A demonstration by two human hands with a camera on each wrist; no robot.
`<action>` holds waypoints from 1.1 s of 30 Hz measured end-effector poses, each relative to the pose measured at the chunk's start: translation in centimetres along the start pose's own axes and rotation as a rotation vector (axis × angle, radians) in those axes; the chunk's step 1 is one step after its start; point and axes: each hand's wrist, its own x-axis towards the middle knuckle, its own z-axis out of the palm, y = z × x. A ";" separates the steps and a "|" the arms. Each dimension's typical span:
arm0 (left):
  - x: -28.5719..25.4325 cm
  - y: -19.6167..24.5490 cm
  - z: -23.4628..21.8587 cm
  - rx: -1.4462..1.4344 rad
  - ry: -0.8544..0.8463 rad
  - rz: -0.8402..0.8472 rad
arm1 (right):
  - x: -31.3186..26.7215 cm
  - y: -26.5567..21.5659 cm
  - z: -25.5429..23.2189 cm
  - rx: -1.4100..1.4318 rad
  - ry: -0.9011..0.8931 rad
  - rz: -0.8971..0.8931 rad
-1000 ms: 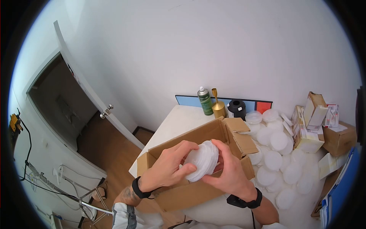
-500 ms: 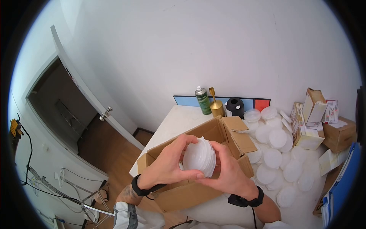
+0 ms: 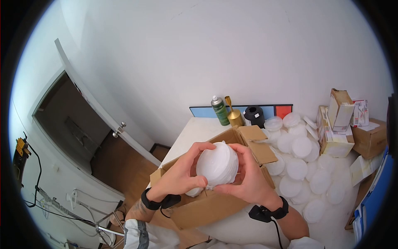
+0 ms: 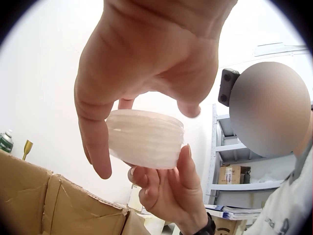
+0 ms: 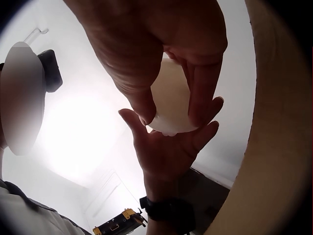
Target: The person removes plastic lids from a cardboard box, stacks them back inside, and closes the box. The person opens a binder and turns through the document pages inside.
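Note:
In the head view, a stack of translucent white plastic lids [image 3: 216, 165] is held up over an open cardboard box [image 3: 215, 213]. My right hand [image 3: 253, 180] grips its right side, thumb below and fingers along the far rim. The left wrist view shows the nested edges of the stack [image 4: 144, 139] side on. Around its left side my left hand [image 3: 178, 176] is spread, with fingers at the rim; the left wrist view shows its thumb [image 4: 190, 108] slightly off the stack. Another white lid [image 3: 194, 192] shows inside the box beneath my left hand.
Many loose white lids [image 3: 297, 169] cover the table on the right. Behind the box stand a green spray can [image 3: 220, 111], a gold candlestick [image 3: 235, 118] and a black round object [image 3: 254, 116]. Small cartons [image 3: 340, 110] and a blue folder [image 3: 375, 186] are at far right.
The stack has turned between my hands, its flat face now more towards the camera. My left thumb has moved off the face to the lower left rim. My right hand still grips the stack.

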 end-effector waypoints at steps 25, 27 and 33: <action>6.0 -17.7 5.4 1.057 -0.177 -0.048 | -0.7 -3.3 -9.2 -0.157 0.317 0.102; 6.3 -17.2 5.7 1.166 -0.202 -0.125 | -1.1 -4.0 -10.2 -0.304 0.245 0.178; 6.1 -17.9 6.3 1.224 -0.225 0.016 | -3.2 -2.8 -12.9 -0.900 0.099 0.437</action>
